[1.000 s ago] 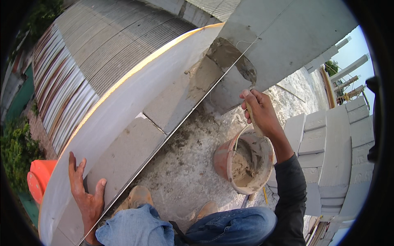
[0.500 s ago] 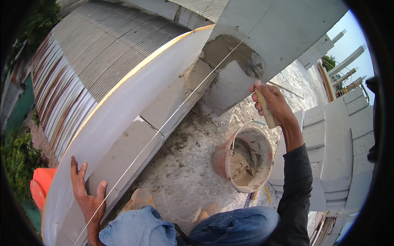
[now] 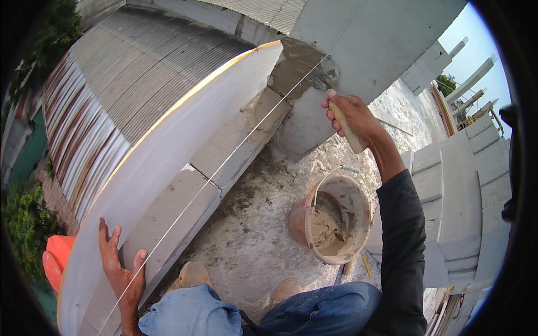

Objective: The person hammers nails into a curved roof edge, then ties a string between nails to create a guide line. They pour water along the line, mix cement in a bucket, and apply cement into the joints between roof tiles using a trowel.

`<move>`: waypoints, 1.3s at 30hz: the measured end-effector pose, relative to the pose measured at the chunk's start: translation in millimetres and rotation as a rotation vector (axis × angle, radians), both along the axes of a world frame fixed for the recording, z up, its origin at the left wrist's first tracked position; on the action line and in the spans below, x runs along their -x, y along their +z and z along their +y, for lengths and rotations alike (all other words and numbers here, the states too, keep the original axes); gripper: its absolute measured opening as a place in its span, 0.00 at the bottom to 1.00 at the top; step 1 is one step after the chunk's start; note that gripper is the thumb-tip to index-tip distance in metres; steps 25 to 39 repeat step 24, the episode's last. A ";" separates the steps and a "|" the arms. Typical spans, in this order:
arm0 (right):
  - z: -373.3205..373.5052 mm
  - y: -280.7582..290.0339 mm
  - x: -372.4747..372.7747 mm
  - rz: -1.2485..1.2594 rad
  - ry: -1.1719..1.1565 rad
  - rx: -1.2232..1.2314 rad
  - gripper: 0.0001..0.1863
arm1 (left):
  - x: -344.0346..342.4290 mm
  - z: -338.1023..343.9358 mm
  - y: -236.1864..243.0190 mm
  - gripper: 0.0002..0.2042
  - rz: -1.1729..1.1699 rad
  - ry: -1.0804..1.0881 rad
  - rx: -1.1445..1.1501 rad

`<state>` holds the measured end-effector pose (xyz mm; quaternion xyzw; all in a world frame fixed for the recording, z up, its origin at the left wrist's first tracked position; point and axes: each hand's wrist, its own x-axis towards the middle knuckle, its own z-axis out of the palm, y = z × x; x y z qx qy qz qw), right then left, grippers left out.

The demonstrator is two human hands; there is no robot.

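Note:
My right hand [image 3: 358, 120] grips a trowel by its pale, worn handle [image 3: 346, 129]. The trowel's blade, partly hard to make out, touches the wet mortar [image 3: 297, 63] smeared at the base of a large grey block wall [image 3: 375, 45]. Down at the left, my left hand [image 3: 126, 280] rests with fingers spread on the low course of grey blocks [image 3: 168, 215]. A taut white string [image 3: 235, 148] runs above these blocks and passes across the left hand. Near the right forearm stands a reddish bucket [image 3: 301, 227] with mortar inside.
Stacked pale blocks [image 3: 459, 196] rise at the right. A white sheet [image 3: 162, 151] with a yellow edge curves along the outer side of the course, above corrugated roofs [image 3: 162, 61]. An orange object [image 3: 55, 260] is at the left. A yellow pencil-like stick [image 3: 366, 266] lies by the bucket.
My right hand has shifted left and slightly up, taking the trowel with it along the mortar toward the string. My left hand stays in nearly the same place.

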<state>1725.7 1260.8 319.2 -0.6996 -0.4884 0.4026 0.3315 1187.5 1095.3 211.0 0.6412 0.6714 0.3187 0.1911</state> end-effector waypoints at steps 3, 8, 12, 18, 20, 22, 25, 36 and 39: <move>-27.4 -3.8 -10.1 0.075 -0.064 0.004 0.26 | 0.8 1.5 0.2 0.34 -0.020 0.008 -0.014; -99.8 -14.1 7.8 -0.050 -0.125 -0.010 0.25 | 4.3 3.4 0.3 0.32 0.078 0.012 0.015; -199.1 10.7 19.8 -0.205 -0.180 0.110 0.26 | 4.7 2.7 -7.0 0.32 0.078 -0.041 -0.012; -292.1 45.4 16.5 -0.974 -0.053 0.398 0.19 | 4.9 5.1 -18.7 0.30 0.095 -0.031 -0.050; -307.7 23.2 10.7 -1.226 0.071 0.309 0.14 | 5.6 6.4 -21.2 0.29 0.107 -0.042 -0.074; -309.5 -13.6 -7.2 -1.397 0.216 0.255 0.13 | 7.5 8.1 -24.0 0.28 0.084 -0.058 -0.095; -302.7 -55.0 -25.1 -1.471 0.334 0.191 0.10 | 10.1 7.6 -26.8 0.27 0.078 -0.064 -0.109; -302.7 -55.0 -25.1 -1.471 0.334 0.191 0.10 | 10.1 7.6 -26.8 0.27 0.078 -0.064 -0.109; -302.7 -55.0 -25.1 -1.471 0.334 0.191 0.10 | 10.1 7.6 -26.8 0.27 0.078 -0.064 -0.109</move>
